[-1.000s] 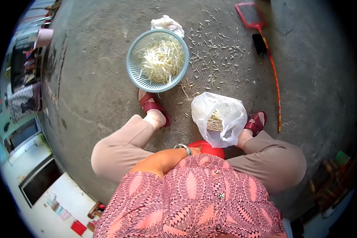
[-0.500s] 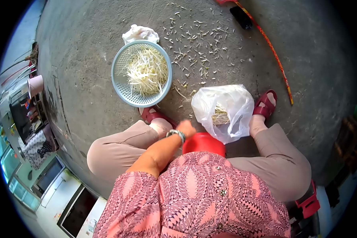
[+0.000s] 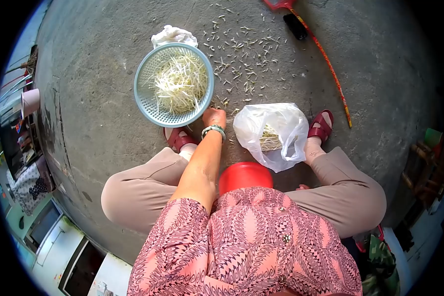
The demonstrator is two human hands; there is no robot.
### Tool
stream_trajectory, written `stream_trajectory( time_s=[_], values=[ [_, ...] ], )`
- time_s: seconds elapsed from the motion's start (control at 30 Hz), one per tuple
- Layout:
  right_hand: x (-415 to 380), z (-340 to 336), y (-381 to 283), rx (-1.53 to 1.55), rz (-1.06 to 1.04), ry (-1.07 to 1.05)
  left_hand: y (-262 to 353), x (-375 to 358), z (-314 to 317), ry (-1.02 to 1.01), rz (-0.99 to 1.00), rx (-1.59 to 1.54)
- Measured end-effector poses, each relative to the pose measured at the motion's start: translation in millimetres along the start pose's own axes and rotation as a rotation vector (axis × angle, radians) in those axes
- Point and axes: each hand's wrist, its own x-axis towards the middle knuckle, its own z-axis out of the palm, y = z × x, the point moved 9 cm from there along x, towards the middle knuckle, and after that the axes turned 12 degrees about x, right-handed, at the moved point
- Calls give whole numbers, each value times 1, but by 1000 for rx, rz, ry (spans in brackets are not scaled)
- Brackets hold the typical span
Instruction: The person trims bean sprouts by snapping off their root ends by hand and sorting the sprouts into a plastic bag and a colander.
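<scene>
My left hand, with a beaded bracelet at the wrist, is low beside the lower right rim of a light blue basket. Its fingers are curled together, and what they hold, if anything, is hidden. White bean sprouts lie heaped in the basket. Between my feet an open white plastic bag holds more sprouts. Only a small bit of what looks like my right hand shows by my right thigh; its fingers cannot be made out.
A red container is in front of my body. Small sprout scraps are scattered over the concrete floor. A crumpled white bag touches the basket's far side. A red and yellow stick and a black object lie at the upper right.
My left hand has moved forward, away from above the red container to the basket's lower right edge. A small bit of what looks like my right hand has come into view.
</scene>
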Motion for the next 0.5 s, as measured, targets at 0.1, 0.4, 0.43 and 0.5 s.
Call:
stream_trajectory(
  time_s=[0.1,0.4,0.43,0.5],
  values=[
    [2,-1,3,-1,12,0,-16,-31,-21,75,52,-147],
    [5,1,5,6,32,3,-108,16,-27,589,49,-31],
    [4,1,5,5,33,4,-122,36,-10,828,222,181],
    [4,1,5,7,35,6,-118,47,5,776,356,249]
  ],
)
